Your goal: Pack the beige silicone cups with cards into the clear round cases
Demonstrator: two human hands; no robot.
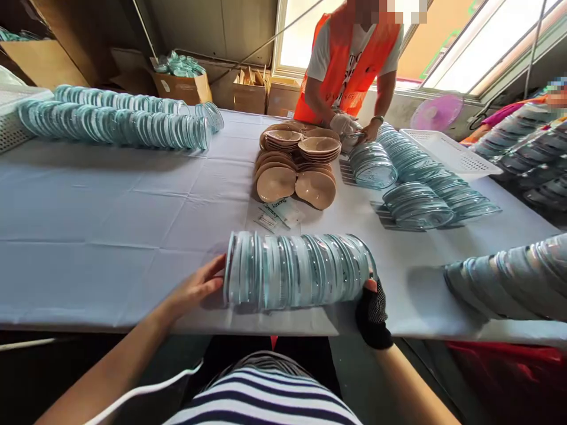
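Both hands pressed against 1 row of clear cases (299, 268) lying sideways at table's (110, 224) near edge: left hand (197, 289) bare, fingers spread flat on left end; right hand (372, 313) in black glove, cupped at right end, grip partly hidden. Behind row, small packets (279, 212), then tan pads (296, 165) in stacks. Across table, person in orange vest (349, 53) handling more cases (420, 177). Long case rows (115, 118) far left, white basket (452, 153) right.
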